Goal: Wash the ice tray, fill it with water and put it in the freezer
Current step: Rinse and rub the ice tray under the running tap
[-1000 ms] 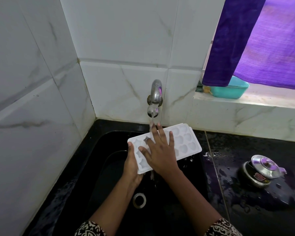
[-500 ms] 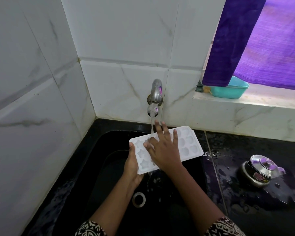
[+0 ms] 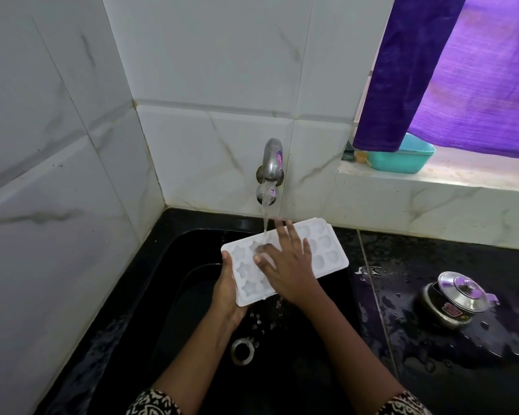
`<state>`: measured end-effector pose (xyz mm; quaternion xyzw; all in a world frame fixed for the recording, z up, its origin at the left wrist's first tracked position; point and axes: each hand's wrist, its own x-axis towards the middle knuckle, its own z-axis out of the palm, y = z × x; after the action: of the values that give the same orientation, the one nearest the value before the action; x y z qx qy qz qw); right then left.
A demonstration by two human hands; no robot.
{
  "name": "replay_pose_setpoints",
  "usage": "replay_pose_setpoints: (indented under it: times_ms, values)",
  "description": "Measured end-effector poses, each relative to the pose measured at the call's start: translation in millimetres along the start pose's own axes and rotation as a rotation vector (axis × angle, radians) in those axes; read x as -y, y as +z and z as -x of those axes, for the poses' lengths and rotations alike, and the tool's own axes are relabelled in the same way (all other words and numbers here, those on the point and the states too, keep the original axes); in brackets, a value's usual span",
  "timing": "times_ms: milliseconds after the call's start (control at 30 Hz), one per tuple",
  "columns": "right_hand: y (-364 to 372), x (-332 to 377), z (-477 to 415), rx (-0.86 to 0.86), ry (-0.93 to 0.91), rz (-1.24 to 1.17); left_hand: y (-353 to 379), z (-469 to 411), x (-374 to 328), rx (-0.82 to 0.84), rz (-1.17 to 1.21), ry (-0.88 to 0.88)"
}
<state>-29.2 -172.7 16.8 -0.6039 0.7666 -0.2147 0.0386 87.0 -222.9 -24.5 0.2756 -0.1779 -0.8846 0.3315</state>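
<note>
A white ice tray (image 3: 327, 253) with star and shell shaped cells is held over the black sink (image 3: 174, 283), under the running tap (image 3: 269, 172). My left hand (image 3: 226, 290) grips the tray's near left end from below, thumb on the rim. My right hand (image 3: 288, 262) lies flat on the tray's middle with fingers spread, rubbing the cells. The water stream lands on the tray just left of my right fingers. Drops fall from the tray's near edge toward the drain (image 3: 242, 350).
A steel pot with a lid (image 3: 454, 301) stands on the wet black counter to the right. A teal tub (image 3: 402, 158) sits on the window ledge under a purple curtain (image 3: 450, 73). White tiled walls close in the left and back.
My right hand has slid to the right and farther along the tray. The tray has shifted slightly to the right under the stream. My left hand keeps its grip.
</note>
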Motion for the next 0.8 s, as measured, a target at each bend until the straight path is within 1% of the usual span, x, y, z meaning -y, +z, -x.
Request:
replay_pose_setpoints:
  times_ms: [100, 167, 267, 333, 433, 567, 733, 800]
  values:
    - [-9, -4, 9, -0.129, 0.053, -0.036, -6, -6, -1, -0.041, 0.01, 0.052]
    - [-8, -6, 13, -0.171, 0.053, -0.017, -4, -7, -4, -0.047, -0.008, 0.075]
    - [4, -6, 16, -0.166, -0.055, 0.056, 1, -7, -6, -0.033, -0.019, 0.062]
    - [14, -6, 17, -0.194, -0.123, 0.157, 3, -7, -6, -0.02, 0.005, 0.026]
    - [22, -3, 11, -0.265, -0.108, 0.246, 3, -10, -5, -0.001, 0.04, -0.001]
    - [27, -4, 6, -0.227, -0.172, 0.265, 2, -12, -10, -0.002, 0.062, 0.015]
    - [24, 1, 5, -0.279, -0.134, 0.27, 6, -11, -9, -0.013, 0.05, 0.006]
    - [26, 1, 9, -0.272, -0.145, 0.273, 5, -13, -12, -0.038, 0.022, 0.02]
